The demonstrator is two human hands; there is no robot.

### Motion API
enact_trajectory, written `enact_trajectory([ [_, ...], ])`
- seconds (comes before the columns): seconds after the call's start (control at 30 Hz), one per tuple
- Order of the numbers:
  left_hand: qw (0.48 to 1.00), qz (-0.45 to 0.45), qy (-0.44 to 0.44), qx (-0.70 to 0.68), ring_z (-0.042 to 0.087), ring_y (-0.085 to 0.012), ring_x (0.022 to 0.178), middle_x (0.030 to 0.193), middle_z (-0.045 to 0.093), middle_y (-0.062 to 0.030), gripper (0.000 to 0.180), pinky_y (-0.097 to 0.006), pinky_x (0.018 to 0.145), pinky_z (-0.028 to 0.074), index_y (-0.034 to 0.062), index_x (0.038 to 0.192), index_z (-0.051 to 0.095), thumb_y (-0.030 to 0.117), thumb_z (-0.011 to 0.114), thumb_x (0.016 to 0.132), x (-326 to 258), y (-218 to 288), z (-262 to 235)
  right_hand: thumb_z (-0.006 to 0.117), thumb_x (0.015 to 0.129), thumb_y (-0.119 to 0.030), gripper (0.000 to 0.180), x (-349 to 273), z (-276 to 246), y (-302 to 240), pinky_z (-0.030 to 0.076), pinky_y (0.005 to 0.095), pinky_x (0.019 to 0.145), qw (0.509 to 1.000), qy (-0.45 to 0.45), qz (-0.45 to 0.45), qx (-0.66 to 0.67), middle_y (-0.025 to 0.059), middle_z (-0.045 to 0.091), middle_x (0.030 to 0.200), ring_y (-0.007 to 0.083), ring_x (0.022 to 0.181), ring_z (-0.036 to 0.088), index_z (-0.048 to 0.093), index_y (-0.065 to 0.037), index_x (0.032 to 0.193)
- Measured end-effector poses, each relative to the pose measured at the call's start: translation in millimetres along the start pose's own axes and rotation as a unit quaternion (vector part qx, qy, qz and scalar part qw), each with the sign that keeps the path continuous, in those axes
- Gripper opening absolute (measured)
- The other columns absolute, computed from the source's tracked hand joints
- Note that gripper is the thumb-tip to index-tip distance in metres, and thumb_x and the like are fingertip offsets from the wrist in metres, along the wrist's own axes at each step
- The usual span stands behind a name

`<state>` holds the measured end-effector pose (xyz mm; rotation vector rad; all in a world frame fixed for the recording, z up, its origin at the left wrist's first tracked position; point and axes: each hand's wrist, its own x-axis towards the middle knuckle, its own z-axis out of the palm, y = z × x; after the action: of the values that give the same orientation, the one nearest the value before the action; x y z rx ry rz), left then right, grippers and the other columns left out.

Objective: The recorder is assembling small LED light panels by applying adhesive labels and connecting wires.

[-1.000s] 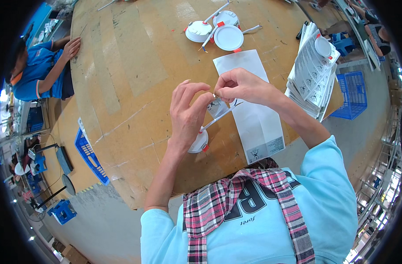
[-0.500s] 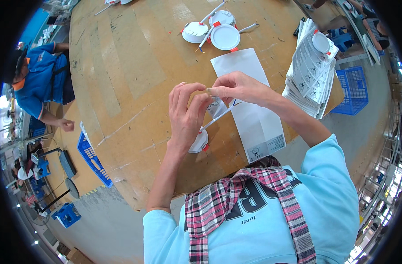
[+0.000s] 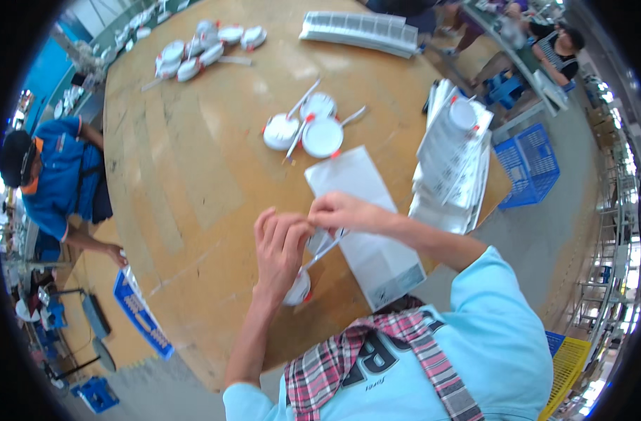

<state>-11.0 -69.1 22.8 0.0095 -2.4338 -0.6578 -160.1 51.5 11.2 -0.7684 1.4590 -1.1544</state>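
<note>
Over a wooden desk (image 3: 194, 161), left hand (image 3: 282, 245) and right hand (image 3: 341, 210) pinch a round white fixture (image 3: 299, 286)'s wire together.

A light blue short-sleeved shirt (image 3: 489, 337) is worn, and a red, white and grey checked cloth (image 3: 362, 358) is draped over its front; both forearms are bare.

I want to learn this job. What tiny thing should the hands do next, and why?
Probably pull the thin strip free: left hand and right hand pinch together just above the round white part, which lies beside the flat white bag.
</note>
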Motion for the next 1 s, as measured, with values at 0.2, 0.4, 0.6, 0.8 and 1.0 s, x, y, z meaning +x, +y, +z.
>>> enact_trajectory([
  [0.2, 0.999, 0.021, -0.026, -0.013, 0.057, -0.0221, 0.082, 0.083, 0.060, -0.0049, 0.017, -0.042, 0.093, 0.040, 0.0079, 0.093, 0.062, 0.003, 0.067, 0.077, 2.3, 3.8, -4.4, 0.057, 0.089, -0.023, 0.024, -3.3, 4.2, 5.8, 0.049, 0.0234, 0.057, 0.997, -0.004, 0.033, 0.065, 0.0008, 0.056, 0.071, 0.0091, 0.063, 0.057, 0.061, 0.000, 0.082],
  [0.4, 0.995, 0.067, -0.063, -0.035, 0.056, -0.0246, 0.086, 0.090, 0.059, -0.0070, 0.029, -0.044, 0.093, 0.042, 0.0061, 0.104, 0.059, -0.003, 0.063, 0.076, -1.3, 7.4, -6.4, 0.056, 0.090, -0.021, 0.022, -8.1, 8.4, -1.1, 0.049, 0.0237, 0.060, 0.999, 0.002, 0.031, 0.041, 0.0012, 0.056, 0.073, 0.0093, 0.064, 0.056, 0.060, -0.001, 0.083],
  [0.6, 0.989, 0.107, -0.107, -0.004, 0.055, -0.0260, 0.094, 0.101, 0.057, -0.0101, 0.033, -0.046, 0.099, 0.040, 0.0027, 0.106, 0.057, 0.001, 0.057, 0.073, -8.4, 10.1, -10.9, 0.055, 0.088, -0.019, 0.020, -4.1, 16.9, 10.0, 0.045, 0.0234, 0.055, 0.997, 0.006, 0.035, 0.067, 0.0018, 0.056, 0.070, 0.0090, 0.062, 0.054, 0.059, -0.001, 0.080],
  [0.8, 0.985, 0.106, -0.133, -0.002, 0.054, -0.0281, 0.097, 0.103, 0.056, -0.0112, 0.035, -0.046, 0.100, 0.039, 0.0023, 0.108, 0.056, 0.001, 0.060, 0.073, -4.1, 12.5, -15.3, 0.057, 0.086, -0.019, 0.020, -3.9, 8.8, 13.5, 0.038, 0.0226, 0.049, 1.000, 0.000, -0.002, 0.007, 0.0006, 0.054, 0.064, 0.0071, 0.056, 0.050, 0.061, -0.001, 0.079],
  [1.0, 0.984, -0.148, 0.044, -0.088, 0.053, -0.0288, 0.106, 0.107, 0.057, -0.0102, 0.055, -0.043, 0.100, 0.038, 0.0016, 0.123, 0.047, 0.006, 0.072, 0.074, -27.1, 17.5, -26.7, 0.057, 0.091, -0.025, 0.025, -5.9, 4.1, -2.4, 0.036, 0.0225, 0.048, 0.998, 0.056, -0.031, -0.023, -0.0018, 0.052, 0.062, 0.0055, 0.054, 0.048, 0.062, -0.002, 0.082],
])
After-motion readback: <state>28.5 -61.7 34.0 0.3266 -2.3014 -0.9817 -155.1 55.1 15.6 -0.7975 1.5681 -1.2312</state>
